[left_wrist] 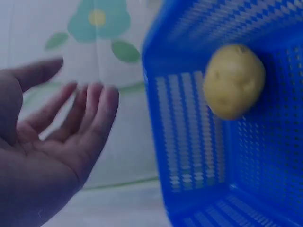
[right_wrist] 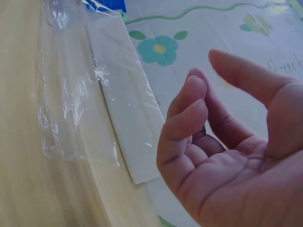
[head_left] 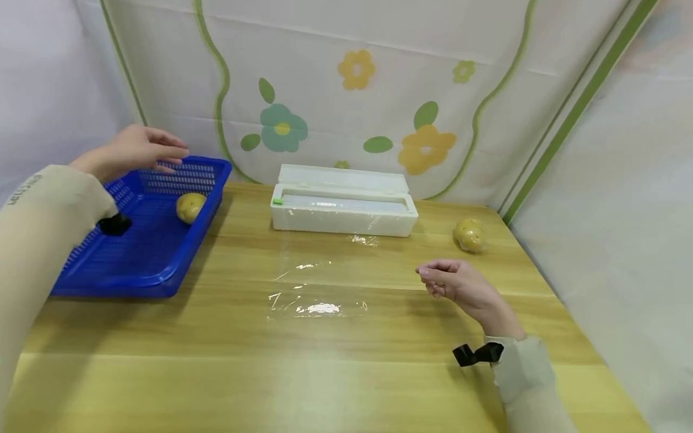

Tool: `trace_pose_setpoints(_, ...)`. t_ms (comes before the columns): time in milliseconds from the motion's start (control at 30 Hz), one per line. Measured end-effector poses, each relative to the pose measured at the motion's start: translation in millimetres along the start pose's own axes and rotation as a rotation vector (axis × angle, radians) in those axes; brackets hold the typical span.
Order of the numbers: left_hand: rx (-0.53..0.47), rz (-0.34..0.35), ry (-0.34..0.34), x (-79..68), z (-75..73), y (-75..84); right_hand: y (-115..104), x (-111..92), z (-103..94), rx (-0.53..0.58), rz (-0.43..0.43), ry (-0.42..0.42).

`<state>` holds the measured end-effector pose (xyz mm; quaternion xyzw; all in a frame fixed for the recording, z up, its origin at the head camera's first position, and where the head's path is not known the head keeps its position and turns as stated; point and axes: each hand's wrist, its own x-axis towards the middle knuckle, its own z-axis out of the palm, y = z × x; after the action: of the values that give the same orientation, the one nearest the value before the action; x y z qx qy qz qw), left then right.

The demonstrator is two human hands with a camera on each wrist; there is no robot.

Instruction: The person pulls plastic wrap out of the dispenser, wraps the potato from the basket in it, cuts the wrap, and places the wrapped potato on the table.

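Observation:
My left hand [head_left: 142, 149] hovers over the far side of a blue plastic basket [head_left: 172, 270], fingers relaxed and nothing in them. Inside that basket one bare potato [head_left: 189, 207] lies against the right wall; the left wrist view shows the potato [left_wrist: 234, 82] apart from the fingers. Over the right part of the table, my right hand [head_left: 460, 287] hangs with loosely curled fingers and an empty palm. A sheet of clear plastic wrap [head_left: 319, 288] spreads on the wood, drawn out from a white cling film box [head_left: 343, 219] whose lid stands up.
A potato [head_left: 468, 234] wrapped in film sits at the table's back right. The wooden table [head_left: 325, 385] meets a flowered cloth wall [head_left: 335, 114] at the back, and a plain cloth wall [head_left: 612, 198] runs along the right side.

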<state>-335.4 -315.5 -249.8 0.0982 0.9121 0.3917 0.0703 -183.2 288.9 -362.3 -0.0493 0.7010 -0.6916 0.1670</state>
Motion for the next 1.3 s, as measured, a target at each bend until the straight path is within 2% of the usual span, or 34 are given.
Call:
trace_pose_setpoints(33, -0.018, -0.009, -0.027, 1.2, -3.7, -9.6, 0, 0, 1.7, 0.022, -0.002, -0.009)
trace_pose_setpoints(100, -0.026, -0.038, -0.041, -3.1, -8.7, -30.8, 0, 5, 5.7, 0.058, -0.001, -0.036)
trace_pose_setpoints(233, 0.010, -0.077, -0.068, -14.3, -8.5, -67.0, 2, 10, 12.0, 0.079, 0.004, -0.073)
trace_pose_setpoints(333, 0.043, -0.089, -0.096, -18.4, -3.5, -84.6, 2, 9, 13.9, 0.088, 0.004, -0.092)
trace_pose_setpoints(433, 0.047, -0.102, -0.110, -19.8, 1.9, -95.2, 2, 8, 14.1, 0.111, 0.002, -0.105)
trace_pose_setpoints(667, 0.028, -0.147, -0.148, -17.5, 10.0, -104.3, 2, 9, 9.9, 0.165, -0.018, -0.145)
trace_pose_setpoints(867, 0.012, -0.201, -0.242, -13.1, 18.9, -107.2, 4, 9, 8.1, 0.187, -0.006, -0.139)
trace_pose_setpoints(1067, -0.108, -0.253, -0.271, -14.1, 24.3, -109.9, 3, 14, 6.7, 0.181, 0.036, -0.103)
trace_pose_setpoints(1167, -0.141, -0.272, -0.283, -14.4, 24.1, -110.1, 3, 21, 5.1, 0.097, 0.050, -0.028)
trace_pose_setpoints(1300, -0.143, -0.273, -0.299, -13.9, 24.5, -110.4, -3, 39, 0.1, -0.115, 0.030, 0.099)
